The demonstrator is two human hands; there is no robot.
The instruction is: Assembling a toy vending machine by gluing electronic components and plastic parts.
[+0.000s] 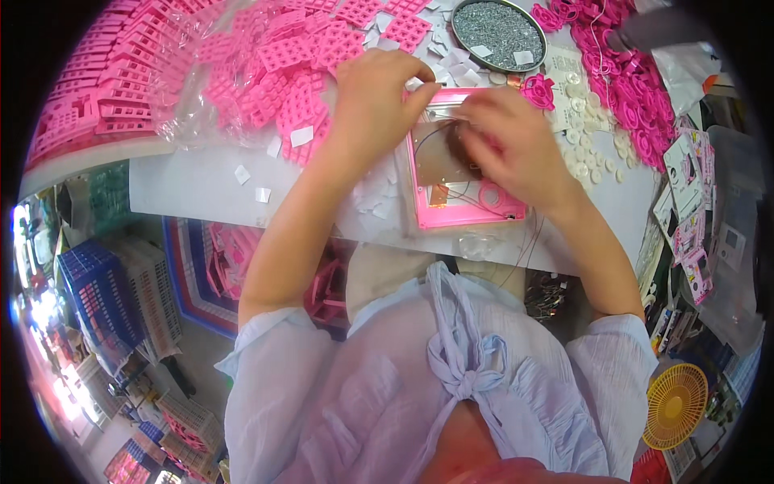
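A pink plastic casing (472,216) lies open on the white table in front of me. Inside it sits a brown circuit board (435,165), with thin wires running across the casing and some hanging over the table edge. My left hand (379,105) is at the casing's far left corner, thumb and forefinger pinched together; what they hold is too small to make out. Over the right side of the board is my right hand (516,149), its fingers curled and smeared by motion. A dark shape under its fingertips is too blurred to name.
Pink grid-shaped keypad parts (282,56) are heaped at the far left, partly under clear plastic. A round dish of small metal screws (500,34) stands at the back. White round pieces (584,145) and magenta plastic parts (637,105) lie at right. A blue basket (101,298) stands below left.
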